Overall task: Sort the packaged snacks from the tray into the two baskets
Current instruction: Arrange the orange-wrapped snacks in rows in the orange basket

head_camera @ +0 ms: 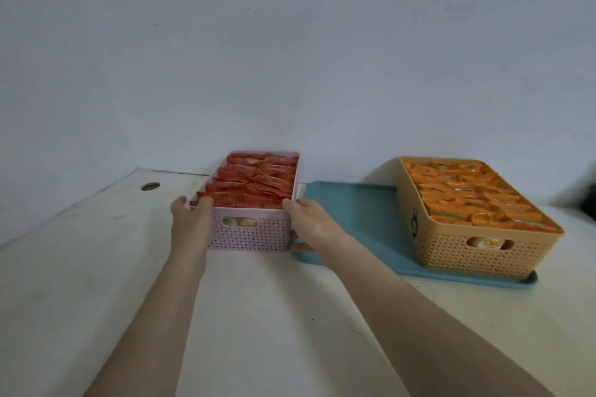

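While both hands hold the pink basket [251, 232], it is full to the top with red packs [254, 184], so a tip could spill them. The left hand [190, 216] curls its fingers over the rim at the near left corner. The right hand [309, 219] grips the near right corner, fingers curled round it.

The pink basket stands on the table [96, 251], close to the far edge by the wall and just beside the left edge of the tray [348, 213]. The right hand hides whether the two touch. The orange basket [483, 251], full of orange packs [467, 200], stands on the right end of the tray. No loose packs show on the tray, so the sorting looks done.

If one hand lifts more than the other, the top packs may slide out. If the basket slides right, it may bump the tray's edge and pinch the right hand. A hard squeeze may bend the thin walls.
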The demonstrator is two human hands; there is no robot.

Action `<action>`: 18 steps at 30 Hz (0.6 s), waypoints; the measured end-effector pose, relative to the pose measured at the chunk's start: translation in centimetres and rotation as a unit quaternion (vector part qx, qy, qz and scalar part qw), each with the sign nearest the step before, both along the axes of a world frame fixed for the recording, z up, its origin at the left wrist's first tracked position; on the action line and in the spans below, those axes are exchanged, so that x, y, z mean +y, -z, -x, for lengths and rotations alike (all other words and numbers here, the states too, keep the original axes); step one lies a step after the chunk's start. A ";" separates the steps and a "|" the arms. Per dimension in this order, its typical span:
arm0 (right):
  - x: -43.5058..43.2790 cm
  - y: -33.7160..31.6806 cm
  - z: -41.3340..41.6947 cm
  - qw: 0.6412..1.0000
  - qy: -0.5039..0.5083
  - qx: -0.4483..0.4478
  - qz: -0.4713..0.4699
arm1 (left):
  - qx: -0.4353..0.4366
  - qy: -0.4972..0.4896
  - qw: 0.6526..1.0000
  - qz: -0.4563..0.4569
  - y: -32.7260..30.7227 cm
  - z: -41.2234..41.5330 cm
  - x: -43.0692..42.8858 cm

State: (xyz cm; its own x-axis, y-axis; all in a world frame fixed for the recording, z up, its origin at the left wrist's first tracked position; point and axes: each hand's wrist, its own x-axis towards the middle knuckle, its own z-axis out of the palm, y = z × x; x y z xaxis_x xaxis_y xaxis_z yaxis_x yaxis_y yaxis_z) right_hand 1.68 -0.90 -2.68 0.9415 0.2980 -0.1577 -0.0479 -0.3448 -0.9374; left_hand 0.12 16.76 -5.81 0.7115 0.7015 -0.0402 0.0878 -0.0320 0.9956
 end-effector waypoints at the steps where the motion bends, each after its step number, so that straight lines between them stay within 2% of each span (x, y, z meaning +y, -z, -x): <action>1: 0.6 0.3 -0.3 1.000 0.008 0.001 0.001 | 0.006 0.028 0.999 0.039 0.6 -0.1 0.5; 3: 1.2 0.8 -0.8 1.000 0.030 0.003 -0.008 | -0.009 0.026 0.999 0.044 1.1 -0.3 0.7; 9: 0.8 0.6 0.4 0.997 0.059 -0.035 -0.033 | -0.090 -0.043 0.994 -0.047 -0.6 1.2 -0.3; 14: -3.7 -2.4 1.7 0.986 0.102 -0.130 -0.026 | -0.151 0.031 0.988 -0.027 -3.0 2.5 -4.3; 18: -8.9 -2.9 1.8 0.977 0.149 -0.149 0.019 | -0.130 0.128 0.983 0.000 -2.6 2.2 -9.1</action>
State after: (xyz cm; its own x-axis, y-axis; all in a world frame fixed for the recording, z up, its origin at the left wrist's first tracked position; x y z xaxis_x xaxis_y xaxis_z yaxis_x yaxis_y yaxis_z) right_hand -0.14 -9.80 0.22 0.9913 0.0029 0.1319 0.1225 -0.3922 -0.9117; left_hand -2.10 7.68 -3.22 0.8514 0.4977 0.1658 -0.1798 -0.0201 0.9835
